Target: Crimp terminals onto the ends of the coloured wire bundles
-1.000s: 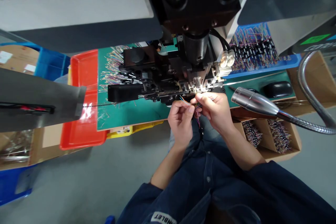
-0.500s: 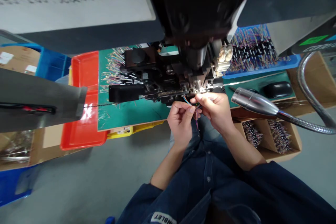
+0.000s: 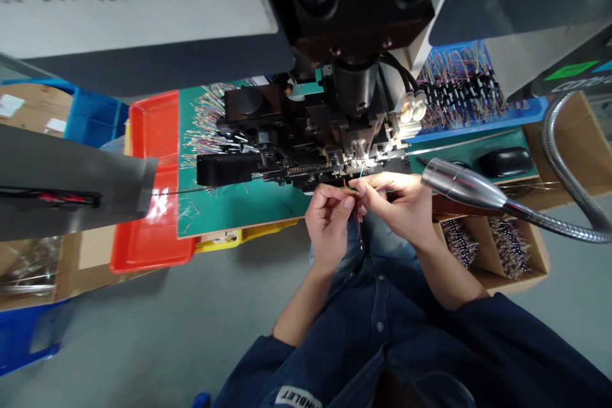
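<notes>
My left hand (image 3: 329, 220) and right hand (image 3: 404, 204) pinch the wires (image 3: 357, 222) tight, right by the machine (image 3: 287, 127); blue end (image 3: 362, 170) up at it, others bunched; how many are finished, I can't tell.

Thin multicolor wires (image 3: 357, 217), 1 blue end (image 3: 362, 170) up, purplish tails (image 3: 358, 227) dn.

I log a white hot spot at the crimping tooling (image 3: 357, 162), glare on the red plastic tray (image 3: 143, 248) at left, soft print on the white label (image 3: 134, 6), edges stretched.
</notes>
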{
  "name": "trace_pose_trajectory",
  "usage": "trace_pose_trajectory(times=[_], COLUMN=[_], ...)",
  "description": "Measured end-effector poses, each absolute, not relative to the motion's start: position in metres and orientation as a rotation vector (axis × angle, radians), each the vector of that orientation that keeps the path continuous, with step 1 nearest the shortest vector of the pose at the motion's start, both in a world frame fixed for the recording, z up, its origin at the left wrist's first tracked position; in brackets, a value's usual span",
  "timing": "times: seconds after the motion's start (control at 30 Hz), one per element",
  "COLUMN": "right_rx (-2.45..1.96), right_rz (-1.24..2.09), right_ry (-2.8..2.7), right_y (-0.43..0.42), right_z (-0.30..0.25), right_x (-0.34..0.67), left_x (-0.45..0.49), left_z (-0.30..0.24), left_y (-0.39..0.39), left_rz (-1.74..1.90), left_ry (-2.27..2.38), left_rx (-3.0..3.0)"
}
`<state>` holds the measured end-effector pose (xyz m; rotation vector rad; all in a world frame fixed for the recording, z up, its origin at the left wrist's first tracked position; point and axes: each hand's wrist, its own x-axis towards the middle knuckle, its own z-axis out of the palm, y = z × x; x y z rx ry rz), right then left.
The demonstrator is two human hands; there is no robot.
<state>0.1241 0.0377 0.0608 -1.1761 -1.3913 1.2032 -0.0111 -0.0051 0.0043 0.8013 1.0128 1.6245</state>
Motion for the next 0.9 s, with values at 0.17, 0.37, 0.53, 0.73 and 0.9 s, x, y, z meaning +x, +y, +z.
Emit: trace_pose_trajectory(times=[0.17, 0.37, 0.53, 0.73, 0.9], right_rx=[-1.173, -1.170, -1.181, -1.190, -1.148], right_rz=[1.174, 1.174, 1.260, 1.256, 1.511], right_ry=[-1.399, -1.362, -1.312, -1.268, -1.111], right_y=[0.036, 0.036, 0.036, 0.037, 0.041], right_z=[0.058, 0.060, 0.058, 0.055, 0.046], right_x=[0.123, 0.121, 0.120, 0.118, 0.119], left_x=[-0.010, -0.008, -0.003, -0.004, 0.000], left_z=[0.002, 0.000, 0.000, -0.004, -0.007], left_y=[-0.005, -0.005, -0.005, -0.005, -0.006], left_rz=[1.644, 1.682, 1.682, 1.719, 1.726], left_ry=[1.110, 1.132, 1.134, 1.200, 1.147], left_rx=[0.846, 0.850, 0.828, 0.855, 0.779])
